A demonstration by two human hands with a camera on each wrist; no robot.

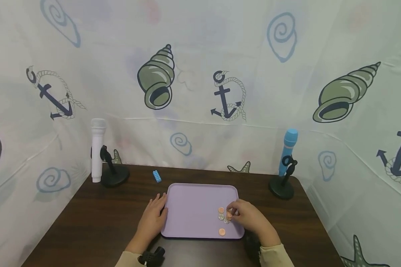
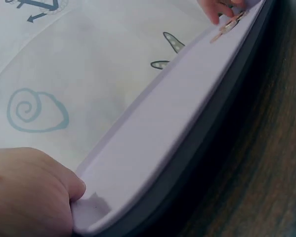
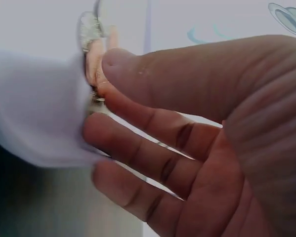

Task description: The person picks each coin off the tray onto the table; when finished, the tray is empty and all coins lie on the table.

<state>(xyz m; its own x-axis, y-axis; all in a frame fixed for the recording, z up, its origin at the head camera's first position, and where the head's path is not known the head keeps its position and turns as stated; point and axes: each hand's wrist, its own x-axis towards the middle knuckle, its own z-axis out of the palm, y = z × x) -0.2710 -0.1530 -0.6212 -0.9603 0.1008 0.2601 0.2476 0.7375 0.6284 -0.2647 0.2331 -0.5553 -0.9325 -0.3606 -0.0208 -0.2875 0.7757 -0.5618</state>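
A lavender tray lies on the table with a small group of copper and silver coins near its right side. My right hand is over these coins, and its thumb and index finger pinch a copper coin. A silver coin is just beyond the fingertips. One copper coin sits at the back of the group, and another copper coin lies apart toward the front. At the tray's left edge, my left hand rests with its fingers extended, thumb touching the rim.
Behind the tray lies a small blue toy brick. A white microphone on a black stand is at the back left. At the back right, a blue microphone stands in another black stand. Printed fabric hangs behind the table.
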